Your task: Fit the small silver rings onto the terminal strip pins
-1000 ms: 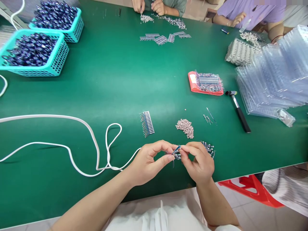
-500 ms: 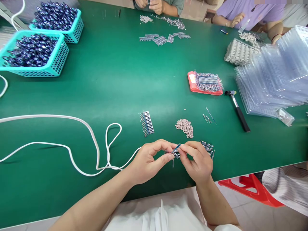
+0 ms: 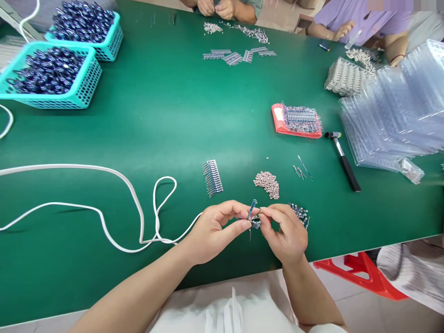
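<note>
My left hand point(image 3: 220, 231) is closed, thumb and fingers pinching a narrow blue toothed strip point(image 3: 252, 209) that stands tilted upward, with small metal-and-wire parts below it. Close beside it, my right hand point(image 3: 286, 231) is pinched at the strip's right side; the tiny piece between its fingertips is too small to name. Right of that hand lies a cluster of small blue-and-silver wired parts point(image 3: 301, 213), partly hidden by it. Beyond my hands sits a pile of small pinkish discs point(image 3: 267, 184). A blue strip of wired parts point(image 3: 214, 176) lies to the left of the pile.
A white cable point(image 3: 100, 217) loops across the left. Two turquoise baskets point(image 3: 86, 83) of shiny dark parts stand far left. At right are a hammer point(image 3: 348, 173), a red bundle point(image 3: 278, 122) with wired strips, and stacked clear plastic trays point(image 3: 388, 115). Co-workers' hands point(image 3: 225, 8) are across the table.
The blue strip in my left fingers has swung from slanting to nearly upright, showing its toothed edge. My right fingertips have parted slightly from it. Across the table, a co-worker's hands lifted off the pile.
</note>
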Demonstrator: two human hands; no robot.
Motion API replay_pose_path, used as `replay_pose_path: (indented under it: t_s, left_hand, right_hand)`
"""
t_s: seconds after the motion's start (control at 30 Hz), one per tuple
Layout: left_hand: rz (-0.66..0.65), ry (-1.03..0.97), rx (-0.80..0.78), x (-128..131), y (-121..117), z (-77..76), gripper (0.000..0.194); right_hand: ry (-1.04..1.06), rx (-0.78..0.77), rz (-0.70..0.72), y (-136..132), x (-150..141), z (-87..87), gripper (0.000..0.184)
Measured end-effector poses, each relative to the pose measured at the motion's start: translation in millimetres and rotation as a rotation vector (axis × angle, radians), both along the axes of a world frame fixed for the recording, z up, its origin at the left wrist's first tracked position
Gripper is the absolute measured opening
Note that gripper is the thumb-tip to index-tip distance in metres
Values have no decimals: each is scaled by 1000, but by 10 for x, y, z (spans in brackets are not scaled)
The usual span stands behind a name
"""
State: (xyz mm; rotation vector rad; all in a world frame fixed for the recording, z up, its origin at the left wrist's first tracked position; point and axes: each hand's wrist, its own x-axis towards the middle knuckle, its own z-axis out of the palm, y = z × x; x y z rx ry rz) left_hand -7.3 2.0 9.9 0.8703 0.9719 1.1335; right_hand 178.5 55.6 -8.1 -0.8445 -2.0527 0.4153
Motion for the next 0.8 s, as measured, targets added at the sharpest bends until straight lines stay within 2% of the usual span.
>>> replay_pose_path:
  t_s: [0.8]
  left_hand:
    - [7,35,0,0,3,12,9]
  right_hand:
    - [-22,-5,-12,6,-5,15,22]
